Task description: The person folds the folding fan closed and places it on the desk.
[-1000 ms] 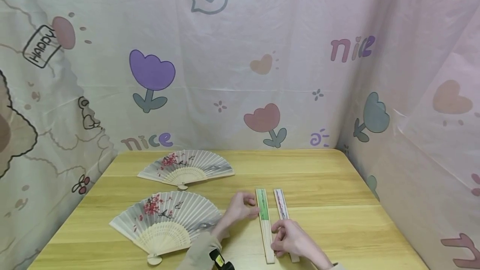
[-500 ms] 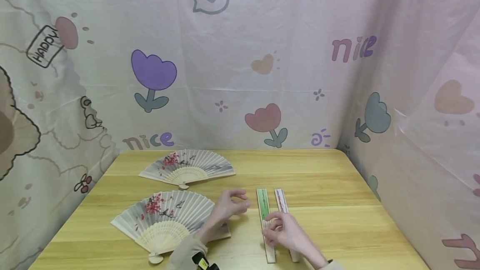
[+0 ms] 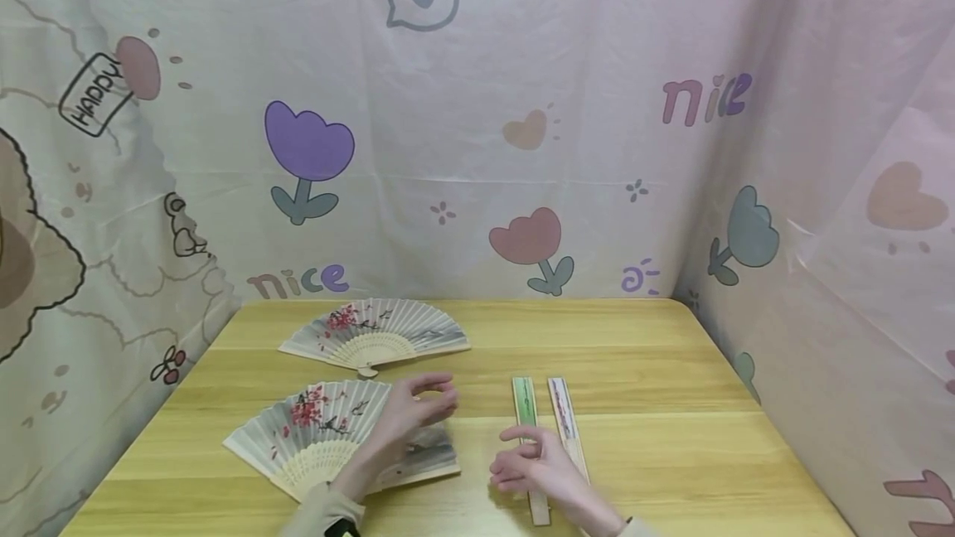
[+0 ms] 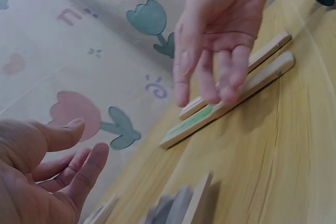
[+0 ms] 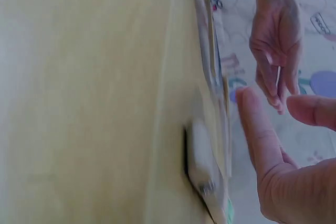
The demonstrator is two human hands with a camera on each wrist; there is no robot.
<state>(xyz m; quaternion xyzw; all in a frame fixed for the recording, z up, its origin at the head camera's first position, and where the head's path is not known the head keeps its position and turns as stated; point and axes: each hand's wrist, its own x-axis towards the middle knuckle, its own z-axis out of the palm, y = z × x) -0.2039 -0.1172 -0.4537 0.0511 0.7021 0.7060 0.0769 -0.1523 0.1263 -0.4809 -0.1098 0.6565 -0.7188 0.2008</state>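
My left hand (image 3: 406, 417) hovers over the right part of the near spread fan (image 3: 321, 429), fingers loosely bent around nothing. My right hand (image 3: 540, 471) is above the lower part of a folded green fan (image 3: 525, 402), its fingers relaxed and holding nothing. Just right of that fan lies a folded white fan (image 3: 564, 411) with a dark-red pattern, partly covered by the right hand. In the left wrist view, the two folded fans lie side by side beneath the right hand (image 4: 220, 40). The right wrist view shows both hands apart from each other.
Farther back on the wooden table (image 3: 634, 355) lies a second spread fan (image 3: 373, 330) with pink blossoms. A printed cloth curtain (image 3: 462, 106) encloses the table behind and on both sides.
My left hand has let go near the green fan and moved left over the near spread fan. My right hand has lifted and shifted slightly left. The fans stay in place.
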